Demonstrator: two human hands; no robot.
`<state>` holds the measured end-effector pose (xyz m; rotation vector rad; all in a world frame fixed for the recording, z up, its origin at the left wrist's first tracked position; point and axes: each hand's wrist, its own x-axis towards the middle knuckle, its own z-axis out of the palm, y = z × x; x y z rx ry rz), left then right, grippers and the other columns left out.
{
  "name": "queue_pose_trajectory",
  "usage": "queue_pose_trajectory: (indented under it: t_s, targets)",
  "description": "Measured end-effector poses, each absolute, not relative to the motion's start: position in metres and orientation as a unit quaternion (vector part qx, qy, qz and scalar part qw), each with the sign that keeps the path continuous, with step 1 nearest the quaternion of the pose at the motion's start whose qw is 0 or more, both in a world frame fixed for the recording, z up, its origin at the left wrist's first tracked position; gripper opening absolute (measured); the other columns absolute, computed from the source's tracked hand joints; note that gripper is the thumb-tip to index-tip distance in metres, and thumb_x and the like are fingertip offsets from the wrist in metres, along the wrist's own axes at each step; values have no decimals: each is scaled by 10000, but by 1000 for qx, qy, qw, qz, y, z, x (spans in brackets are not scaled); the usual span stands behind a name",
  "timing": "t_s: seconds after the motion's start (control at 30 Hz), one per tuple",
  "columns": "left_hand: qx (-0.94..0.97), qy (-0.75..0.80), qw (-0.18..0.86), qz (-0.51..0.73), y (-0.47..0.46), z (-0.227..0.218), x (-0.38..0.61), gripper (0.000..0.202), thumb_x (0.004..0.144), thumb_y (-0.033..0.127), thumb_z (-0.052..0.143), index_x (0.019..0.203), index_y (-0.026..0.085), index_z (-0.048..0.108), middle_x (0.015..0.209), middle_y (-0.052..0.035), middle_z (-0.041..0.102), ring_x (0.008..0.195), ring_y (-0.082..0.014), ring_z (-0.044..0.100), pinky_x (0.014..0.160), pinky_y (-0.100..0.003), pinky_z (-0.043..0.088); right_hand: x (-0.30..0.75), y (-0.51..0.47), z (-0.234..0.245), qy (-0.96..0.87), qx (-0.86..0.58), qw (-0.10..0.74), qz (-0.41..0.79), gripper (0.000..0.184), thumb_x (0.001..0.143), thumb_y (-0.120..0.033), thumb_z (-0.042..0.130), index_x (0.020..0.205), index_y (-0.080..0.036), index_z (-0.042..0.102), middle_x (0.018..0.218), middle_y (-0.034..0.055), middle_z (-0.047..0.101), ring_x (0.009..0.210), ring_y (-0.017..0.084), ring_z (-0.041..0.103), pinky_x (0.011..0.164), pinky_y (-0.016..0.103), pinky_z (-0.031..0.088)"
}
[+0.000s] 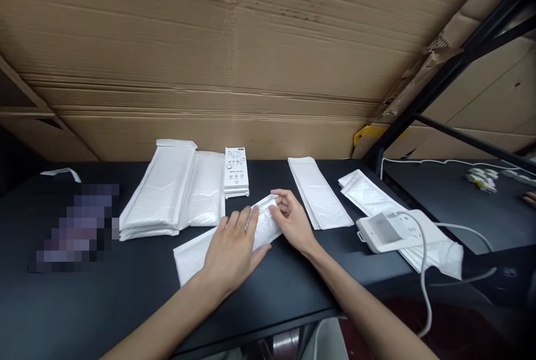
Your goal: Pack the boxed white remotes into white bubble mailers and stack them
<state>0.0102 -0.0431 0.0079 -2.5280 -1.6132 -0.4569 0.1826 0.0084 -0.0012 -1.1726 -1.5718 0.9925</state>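
A white padded mailer (193, 251) lies at a slant on the dark table in front of me. My left hand (233, 247) rests flat across its middle, fingers stretched out and palm down. At the mailer's upper right end, my right hand (293, 221) has its thumb and bent fingers closed on the edge. Whatever may be inside the mailer is hidden. Just beyond it stand a pile of white padded mailers (157, 192) and a small stack of white printed boxes (237, 170).
More flat mailers (320, 195) lie to the right. A white power strip (389, 231) with a cable rests partly on other mailers (368, 195). Cardboard (209, 58) walls the back, and a black metal frame (435, 92) rises at right. Part of another person's hand (530, 197) shows far right.
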Motion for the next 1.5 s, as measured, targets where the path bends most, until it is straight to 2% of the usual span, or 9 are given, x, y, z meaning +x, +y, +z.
queue_pose_trajectory:
  t_s: [0.13,0.23,0.37,0.5,0.7,0.97,1.27,1.4,1.5]
  targets:
    - [-831,-535,50,-141,-43,7,9,607,911,438,529,1423,129,423,1294,-163,575,1083,-317,550,903,-467,429,174,32,14,-712,-515,443,179,290,885,-303,539,1161,-217,558,1063,87,585,999,216,571,915,395,478]
    - [-834,-531,46,-141,-42,9,8,616,917,452,523,1425,120,419,1273,-163,578,1089,-317,544,908,-460,424,159,60,34,-803,-456,370,105,365,890,-298,541,1243,-204,535,1233,108,572,1185,245,493,1038,428,403]
    - [-838,-526,44,-136,-40,11,5,637,919,493,512,1416,102,432,1239,-165,585,1079,-318,545,901,-456,424,135,94,54,-904,-365,212,71,622,808,-371,669,1356,-151,474,1356,139,529,1309,289,394,1072,450,360]
    - [-839,-524,48,-137,-39,10,4,667,919,525,497,1422,93,423,1187,-161,601,1052,-316,554,882,-454,428,121,107,60,-923,-354,140,57,667,747,-326,737,1340,-124,509,1265,168,584,1226,322,464,1023,486,382]
    - [-841,-520,46,-144,-40,9,2,604,946,474,463,1424,107,418,1171,-150,604,1058,-310,551,892,-451,417,133,93,69,-916,-376,131,50,829,641,-442,814,1333,-93,521,1135,166,601,1119,333,505,989,471,405]
    - [-843,-513,40,-156,-38,8,1,565,951,451,444,1412,125,425,1170,-151,607,1042,-302,554,868,-438,415,232,50,76,-850,-514,114,-4,815,659,-528,780,1343,-192,492,1186,142,568,1171,337,463,994,440,396]
    - [-841,-516,32,-158,-38,10,0,574,942,461,459,1415,137,431,1255,-143,590,1081,-314,540,877,-451,421,278,4,38,-789,-608,89,-17,834,728,-670,656,1363,-162,471,1193,160,589,1140,341,520,1000,454,392]
    - [-842,-514,32,-163,-37,7,-1,570,942,480,442,1419,169,437,1269,-141,593,1086,-316,541,886,-459,419,285,11,34,-747,-647,152,-24,594,899,-525,496,1355,-146,466,1196,163,586,1151,315,529,988,420,405]
    - [-844,-510,22,-165,-36,6,-2,564,945,483,434,1415,172,443,1279,-140,591,1100,-313,539,897,-460,417,296,26,34,-717,-678,162,15,496,936,-362,449,1363,-111,456,1304,192,541,1232,318,494,1023,410,378]
